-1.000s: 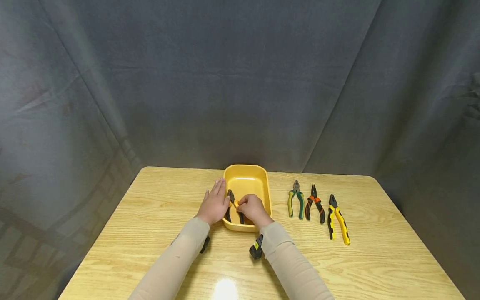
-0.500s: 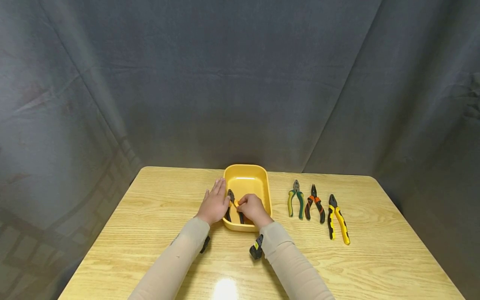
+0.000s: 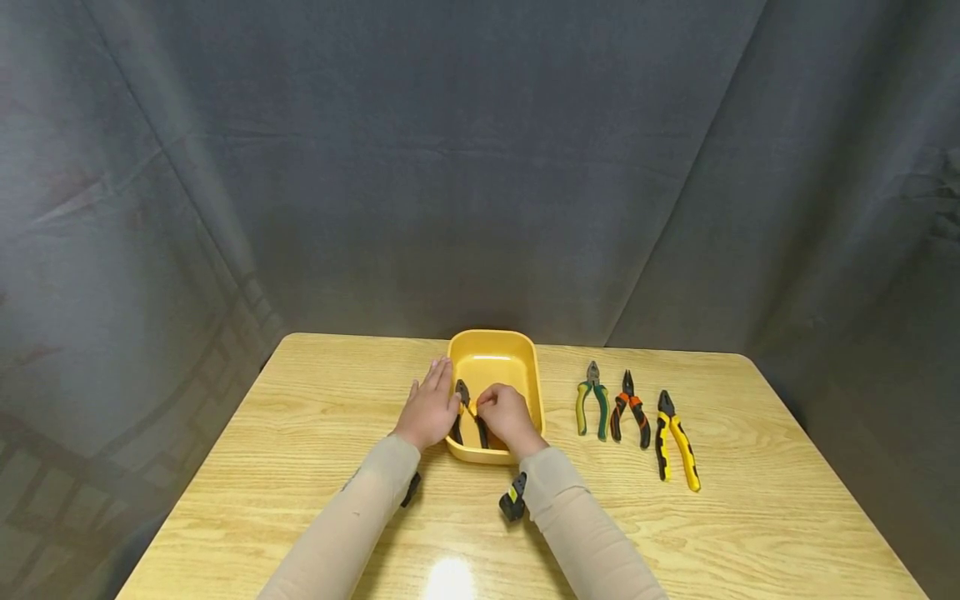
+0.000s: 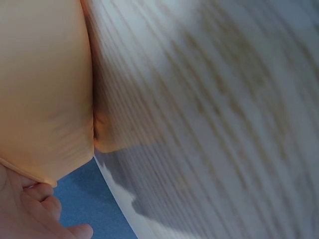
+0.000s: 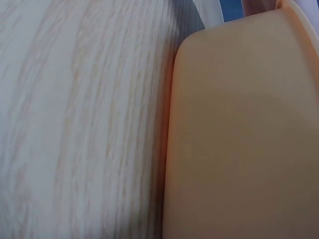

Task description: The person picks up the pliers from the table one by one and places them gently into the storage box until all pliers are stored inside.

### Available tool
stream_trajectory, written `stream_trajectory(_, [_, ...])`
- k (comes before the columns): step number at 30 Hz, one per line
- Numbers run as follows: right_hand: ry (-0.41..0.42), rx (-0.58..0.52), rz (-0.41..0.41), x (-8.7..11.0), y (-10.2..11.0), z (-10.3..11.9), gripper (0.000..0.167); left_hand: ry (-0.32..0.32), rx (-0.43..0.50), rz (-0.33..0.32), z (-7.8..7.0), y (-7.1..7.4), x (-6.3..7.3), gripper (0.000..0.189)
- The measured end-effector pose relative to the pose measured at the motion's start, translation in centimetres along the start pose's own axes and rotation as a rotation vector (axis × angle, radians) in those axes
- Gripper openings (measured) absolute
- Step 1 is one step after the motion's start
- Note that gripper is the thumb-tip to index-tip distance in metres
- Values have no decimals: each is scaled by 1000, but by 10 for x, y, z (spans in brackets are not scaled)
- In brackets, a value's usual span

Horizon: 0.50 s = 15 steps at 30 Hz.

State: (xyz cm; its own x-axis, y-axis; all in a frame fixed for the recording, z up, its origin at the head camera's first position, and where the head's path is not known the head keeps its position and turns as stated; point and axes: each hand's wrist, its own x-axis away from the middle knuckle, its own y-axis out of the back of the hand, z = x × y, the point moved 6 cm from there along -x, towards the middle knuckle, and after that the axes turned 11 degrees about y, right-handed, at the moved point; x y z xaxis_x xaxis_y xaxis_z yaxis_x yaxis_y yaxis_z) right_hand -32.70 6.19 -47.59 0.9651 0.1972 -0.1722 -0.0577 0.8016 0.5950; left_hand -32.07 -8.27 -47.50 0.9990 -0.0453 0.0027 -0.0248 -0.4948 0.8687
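Observation:
A yellow plastic tray (image 3: 492, 342) stands at the back middle of the table. Inside its left half lies a pair of pliers (image 3: 462, 388) with orange and black handles spread apart. My left hand (image 3: 429, 410) lies along the tray's left rim, fingers straight and pointing away; in the left wrist view its fingers (image 4: 42, 209) show at the tray's wall (image 4: 45, 84). My right hand (image 3: 510, 414) reaches into the tray, its bent fingertips pinching the right handle of the pliers. The right wrist view shows mostly the tray's outer wall (image 5: 244, 124), which hides the right fingers.
To the tray's right, three pliers lie spread on the wooden table (image 3: 765, 467): green-handled pliers (image 3: 602, 408), orange-and-black needle-nose pliers (image 3: 636, 407) and yellow-and-black pliers (image 3: 683, 442). A grey curtain (image 3: 480, 183) hangs behind the table.
My right hand has shifted very slightly away from me at the handle. The left hand, the tray and the pliers keep their places.

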Motion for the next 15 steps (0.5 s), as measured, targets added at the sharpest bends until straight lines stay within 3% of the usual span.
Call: stream_trajectory(15, [137, 83, -110, 4, 8, 15, 11, -1, -2, -18, 0, 1, 0, 62])
